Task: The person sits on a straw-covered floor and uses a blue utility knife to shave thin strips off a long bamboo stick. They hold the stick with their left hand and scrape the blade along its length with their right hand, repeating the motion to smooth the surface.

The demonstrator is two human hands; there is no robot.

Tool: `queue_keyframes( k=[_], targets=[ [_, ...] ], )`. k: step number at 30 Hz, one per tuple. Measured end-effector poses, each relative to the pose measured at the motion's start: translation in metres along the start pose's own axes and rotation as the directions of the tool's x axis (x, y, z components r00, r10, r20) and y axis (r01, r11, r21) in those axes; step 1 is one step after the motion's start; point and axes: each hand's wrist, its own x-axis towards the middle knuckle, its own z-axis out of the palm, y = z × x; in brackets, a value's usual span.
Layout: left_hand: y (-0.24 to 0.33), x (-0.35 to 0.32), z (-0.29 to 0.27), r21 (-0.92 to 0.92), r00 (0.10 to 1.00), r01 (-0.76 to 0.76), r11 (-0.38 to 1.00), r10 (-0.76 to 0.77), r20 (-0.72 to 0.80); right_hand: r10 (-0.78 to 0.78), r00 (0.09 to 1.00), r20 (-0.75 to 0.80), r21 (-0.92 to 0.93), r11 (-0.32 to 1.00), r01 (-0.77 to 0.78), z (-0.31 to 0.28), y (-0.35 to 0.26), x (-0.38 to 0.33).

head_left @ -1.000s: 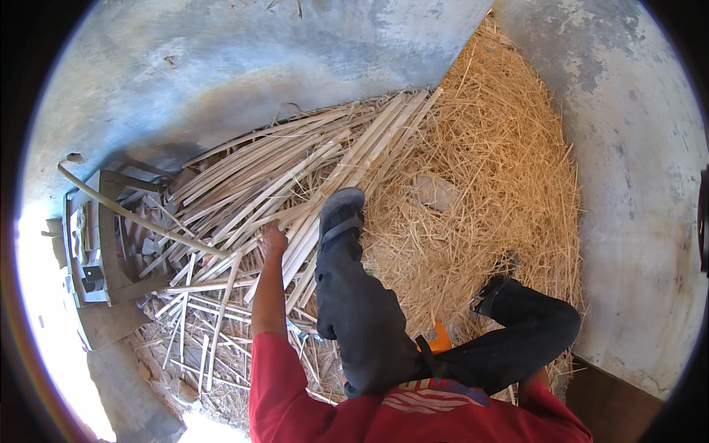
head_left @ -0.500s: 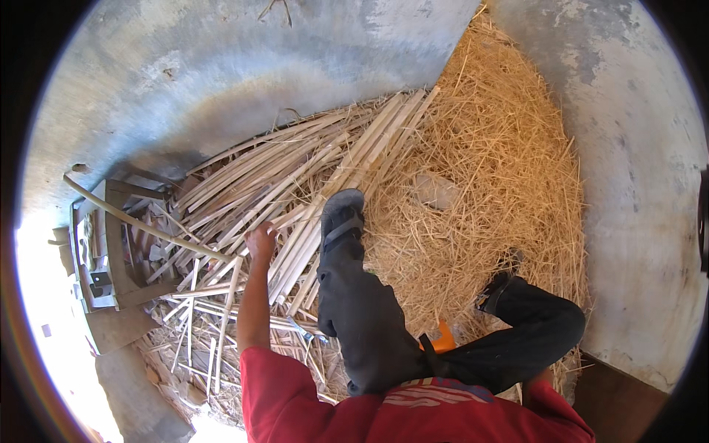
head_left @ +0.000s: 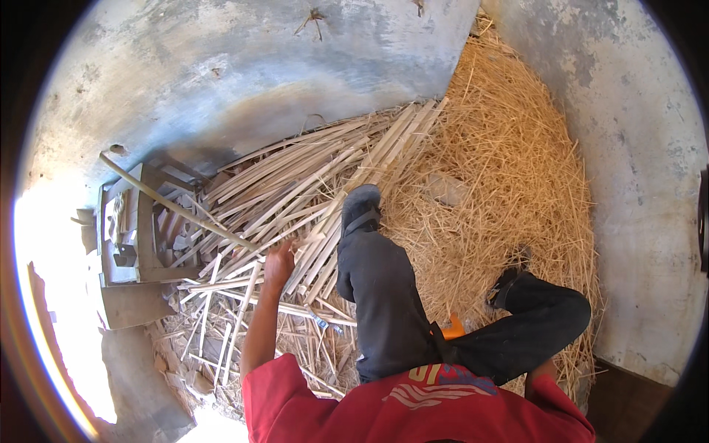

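My left hand is closed above the heap of pale wooden strips, left of my outstretched leg. Something pale shows by its fingertips, but I cannot make out what it grips, if anything. Several strips lie lengthwise beneath and beyond the hand, close to my sandalled foot. My right hand is hidden behind my bent leg; only a bit of that arm shows below the knee. Between my legs an orange object is partly covered, its kind unclear.
Loose straw fills the right side up to a grey wall. At the left stands a wooden frame with a thin curved pole across it. Short broken strips litter the floor nearby. Bright light enters at far left.
The whole view has shifted, so the scene sits farther right and slightly lower. My left hand has drawn slightly back toward me over the strips, with its fingers more curled.
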Motion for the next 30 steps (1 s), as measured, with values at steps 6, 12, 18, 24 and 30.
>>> queue_keyframes(
  k=[6, 12, 18, 24, 30],
  targets=[
    [0.036, -0.024, -0.07, -0.009, 0.949, -0.035, 0.999, 0.03, -0.314, -0.017, 0.999, 0.035, -0.004, 1.0, 0.018, 0.003, 0.004, 0.008],
    [0.049, -0.028, -0.174, 0.061, 0.768, 0.186, 0.981, -0.106, -0.631, -0.051, 0.997, 0.064, 0.002, 0.999, 0.051, -0.001, 0.007, 0.011],
    [0.11, -0.022, -0.291, 0.077, 0.544, 0.062, 0.995, 0.031, -0.838, -0.081, 0.993, 0.084, 0.028, 0.996, 0.079, -0.001, 0.01, 0.019],
    [0.218, 0.049, -0.376, -0.032, 0.427, -0.424, 0.905, 0.169, -0.889, -0.121, 0.987, 0.103, 0.053, 0.992, 0.117, -0.005, 0.001, 0.019],
    [0.354, 0.109, -0.349, -0.219, 0.416, -0.756, 0.618, 0.194, -0.888, -0.263, 0.965, 0.014, 0.004, 0.965, 0.262, -0.016, -0.03, 0.047]
  ],
)
